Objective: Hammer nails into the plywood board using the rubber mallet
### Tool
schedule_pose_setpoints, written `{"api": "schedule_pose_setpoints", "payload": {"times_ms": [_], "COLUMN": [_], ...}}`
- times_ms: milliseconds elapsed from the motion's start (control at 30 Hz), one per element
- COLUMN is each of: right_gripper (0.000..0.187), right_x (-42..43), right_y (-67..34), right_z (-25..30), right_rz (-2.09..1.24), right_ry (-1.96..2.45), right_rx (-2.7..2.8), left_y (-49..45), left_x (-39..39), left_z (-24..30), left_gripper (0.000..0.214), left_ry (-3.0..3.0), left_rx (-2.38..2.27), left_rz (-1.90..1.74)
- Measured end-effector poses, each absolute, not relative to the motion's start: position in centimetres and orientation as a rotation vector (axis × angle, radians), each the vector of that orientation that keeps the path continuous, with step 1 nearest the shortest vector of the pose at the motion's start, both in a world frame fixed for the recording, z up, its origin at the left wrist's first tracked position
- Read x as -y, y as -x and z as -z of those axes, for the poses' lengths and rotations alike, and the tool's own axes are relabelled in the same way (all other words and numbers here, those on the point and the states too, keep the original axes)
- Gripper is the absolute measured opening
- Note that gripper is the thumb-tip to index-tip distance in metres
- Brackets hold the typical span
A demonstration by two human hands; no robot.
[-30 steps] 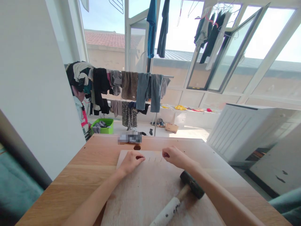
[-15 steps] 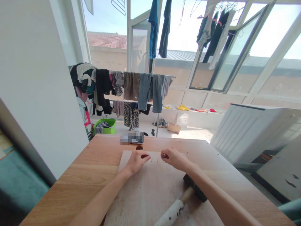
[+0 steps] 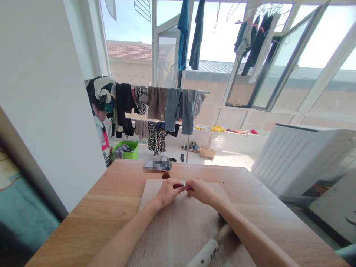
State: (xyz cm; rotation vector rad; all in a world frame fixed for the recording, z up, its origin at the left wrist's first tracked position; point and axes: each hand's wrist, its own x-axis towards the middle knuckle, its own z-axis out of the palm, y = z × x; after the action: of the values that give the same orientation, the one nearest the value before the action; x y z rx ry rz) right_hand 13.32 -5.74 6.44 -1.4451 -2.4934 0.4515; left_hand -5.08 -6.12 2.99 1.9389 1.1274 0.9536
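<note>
Over the far part of a pale wooden board (image 3: 172, 226), my left hand (image 3: 168, 192) and my right hand (image 3: 202, 191) meet with fingertips nearly touching. Both are closed in a pinch. A tiny shiny bit shows at the fingertips, too small to name. Beneath my right forearm lies a mallet (image 3: 205, 253) with a white-wrapped handle; the forearm hides most of its dark head.
The board rests on a wooden table (image 3: 111, 196). Near the far edge are a blurred flat item (image 3: 157, 165) and a round brown spot (image 3: 166, 176). Beyond stand a laundry rack (image 3: 204, 92), a green basket (image 3: 133, 150) and a white ribbed appliance (image 3: 289, 159).
My hands have come together from apart, the right moving left and the left slightly right. Thin marks on the board between them are now covered. The view has shifted slightly.
</note>
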Motion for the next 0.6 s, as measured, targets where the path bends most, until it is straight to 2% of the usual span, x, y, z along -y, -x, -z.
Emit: {"api": "schedule_pose_setpoints", "payload": {"times_ms": [333, 600], "right_gripper": [0.010, 0.011], "right_x": [6.7, 8.6], "right_y": [-14.6, -12.7], "right_z": [-7.7, -6.8], "right_rz": [-0.630, -0.646], "right_ry": [1.282, 1.295], "right_rx": [2.358, 2.335], "left_y": [5.8, 5.5], "left_x": [7.1, 9.6], "left_z": [-2.4, -2.3], "left_gripper": [0.035, 0.026], "left_ry": [-1.774, -1.784], "left_rx": [-1.093, -1.089], "left_rz": [-0.914, -0.869]}}
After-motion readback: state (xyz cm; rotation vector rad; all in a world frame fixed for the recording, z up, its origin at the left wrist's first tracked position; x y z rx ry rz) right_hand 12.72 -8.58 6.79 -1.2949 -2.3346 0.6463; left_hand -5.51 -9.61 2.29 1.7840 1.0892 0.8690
